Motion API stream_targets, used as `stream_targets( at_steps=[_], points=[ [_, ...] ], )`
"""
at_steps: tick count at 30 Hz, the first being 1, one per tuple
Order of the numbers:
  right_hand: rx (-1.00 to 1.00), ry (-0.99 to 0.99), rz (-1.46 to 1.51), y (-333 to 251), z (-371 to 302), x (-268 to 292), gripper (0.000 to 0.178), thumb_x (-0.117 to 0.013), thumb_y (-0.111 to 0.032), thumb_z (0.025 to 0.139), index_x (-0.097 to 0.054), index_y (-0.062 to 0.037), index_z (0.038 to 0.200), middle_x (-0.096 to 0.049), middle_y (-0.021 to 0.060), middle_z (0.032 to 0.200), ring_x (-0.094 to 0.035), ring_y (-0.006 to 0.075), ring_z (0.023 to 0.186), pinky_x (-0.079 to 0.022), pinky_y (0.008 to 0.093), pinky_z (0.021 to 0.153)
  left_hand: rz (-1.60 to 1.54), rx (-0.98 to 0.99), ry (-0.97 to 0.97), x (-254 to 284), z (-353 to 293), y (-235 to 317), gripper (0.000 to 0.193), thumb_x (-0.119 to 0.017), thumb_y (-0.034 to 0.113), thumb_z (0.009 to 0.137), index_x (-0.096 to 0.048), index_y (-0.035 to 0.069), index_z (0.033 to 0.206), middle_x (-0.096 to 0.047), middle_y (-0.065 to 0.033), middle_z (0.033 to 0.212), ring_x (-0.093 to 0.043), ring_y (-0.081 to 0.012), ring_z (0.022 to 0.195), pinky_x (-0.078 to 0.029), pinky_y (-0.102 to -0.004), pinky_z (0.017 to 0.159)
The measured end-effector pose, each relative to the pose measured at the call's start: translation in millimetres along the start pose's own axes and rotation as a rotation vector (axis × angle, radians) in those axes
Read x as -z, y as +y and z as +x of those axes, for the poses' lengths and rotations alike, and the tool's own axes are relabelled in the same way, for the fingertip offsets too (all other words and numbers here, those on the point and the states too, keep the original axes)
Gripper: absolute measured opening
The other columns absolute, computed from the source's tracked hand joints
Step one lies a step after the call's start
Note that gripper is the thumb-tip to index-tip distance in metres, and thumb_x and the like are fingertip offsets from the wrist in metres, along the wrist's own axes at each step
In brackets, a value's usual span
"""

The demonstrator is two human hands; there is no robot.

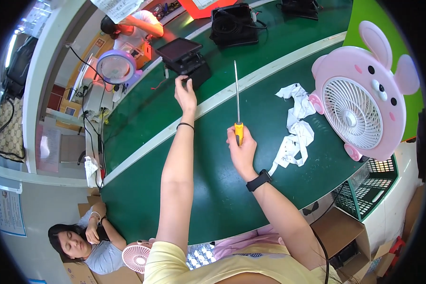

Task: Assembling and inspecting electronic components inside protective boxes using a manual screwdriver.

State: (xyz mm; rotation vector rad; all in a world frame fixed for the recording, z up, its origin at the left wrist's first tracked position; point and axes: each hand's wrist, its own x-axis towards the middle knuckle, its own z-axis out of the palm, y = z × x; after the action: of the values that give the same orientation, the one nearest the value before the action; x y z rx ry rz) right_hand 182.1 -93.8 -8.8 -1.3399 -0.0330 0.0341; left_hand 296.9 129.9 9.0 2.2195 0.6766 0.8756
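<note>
My left hand (185,97) is stretched out over the green worktop, thumb and forefinger apart. Its fingertips reach the near edge of a black device (187,59), which has a tilted flat screen on a boxy base; whether they touch it is hard to tell. In my right hand (243,149) is a screwdriver (237,94), gripped by its yellow and black handle, the long metal shaft pointing away from me. Beside that hand, to the right, lies a crumpled strip of white paper (296,135).
At right stands a pink animal-shaped fan (364,104), with a green crate (369,187) below. A pale rail (213,102) crosses the worktop (213,189). Farther back lies another black device with a cable (234,26). One person (132,31) sits beyond, another (94,236) at lower left.
</note>
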Motion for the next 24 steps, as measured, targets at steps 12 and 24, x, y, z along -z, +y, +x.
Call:
stream_targets(
  at_steps=[12, 24],
  points=[
    [-0.043, -0.041, 0.013, 1.2, 0.3, -1.1, 0.020, -0.064, -0.022, 0.097, -0.063, -0.0020, 0.097, -0.065, 0.0040, 0.070, -0.063, 0.0121, 0.062, -0.049, 0.0279, 0.059, -0.285, 0.078, -0.101, 93.9, -55.0, -25.1, 0.021, -0.059, 0.012, 0.100, -0.052, 0.010, 0.120, -0.055, -0.0055, 0.114, -0.054, -0.0121, 0.092, -0.049, -0.0258, 0.077],
    [-0.024, -0.077, 0.002, -7.0, 0.4, 0.2, 0.018, -0.063, -0.024, 0.099, -0.063, -0.0055, 0.098, -0.061, -0.0003, 0.069, -0.055, 0.0058, 0.056, -0.043, 0.0224, 0.051, -0.064, -0.147, 0.075, 152.0, -259.6, -14.4, 0.024, -0.073, 0.008, 0.087, -0.057, 0.003, 0.104, -0.047, -0.0171, 0.109, -0.051, -0.0346, 0.103, -0.044, -0.0427, 0.092]
  ],
)
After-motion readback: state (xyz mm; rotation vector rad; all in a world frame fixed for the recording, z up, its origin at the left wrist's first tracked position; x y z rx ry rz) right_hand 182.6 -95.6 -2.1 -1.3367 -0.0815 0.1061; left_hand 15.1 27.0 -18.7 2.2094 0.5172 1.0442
